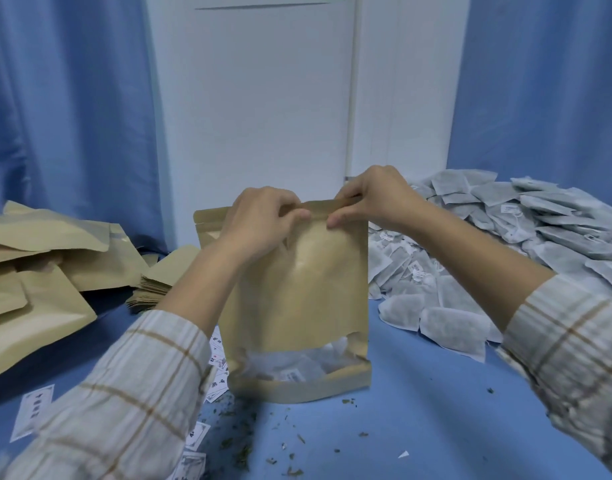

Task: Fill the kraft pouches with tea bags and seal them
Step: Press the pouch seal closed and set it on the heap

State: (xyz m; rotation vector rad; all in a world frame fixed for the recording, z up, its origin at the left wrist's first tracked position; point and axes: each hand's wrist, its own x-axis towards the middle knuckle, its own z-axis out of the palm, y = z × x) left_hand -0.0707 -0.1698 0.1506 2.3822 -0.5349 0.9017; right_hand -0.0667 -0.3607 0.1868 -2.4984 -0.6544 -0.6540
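Left hand (259,220) and right hand (370,199) both pinch top strip of kraft pouch (297,289), thumbs facing at its middle. Pouch upright at surface (436,393) centre, tea bags visible through its window. Loose tea bags (505,244) heaped toward right edge, empty pouches (45,271) stacked toward left edge.

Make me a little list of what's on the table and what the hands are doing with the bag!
Surface: blue table
Middle: kraft pouch standing upright, tea bags showing through its window
Left hand: pinching the pouch's top strip
Right hand: pinching the same strip, beside the left
Right side: big pile of tea bags
Left side: empty pouches lying flat
Near edge: small printed cards and loose tea crumbs
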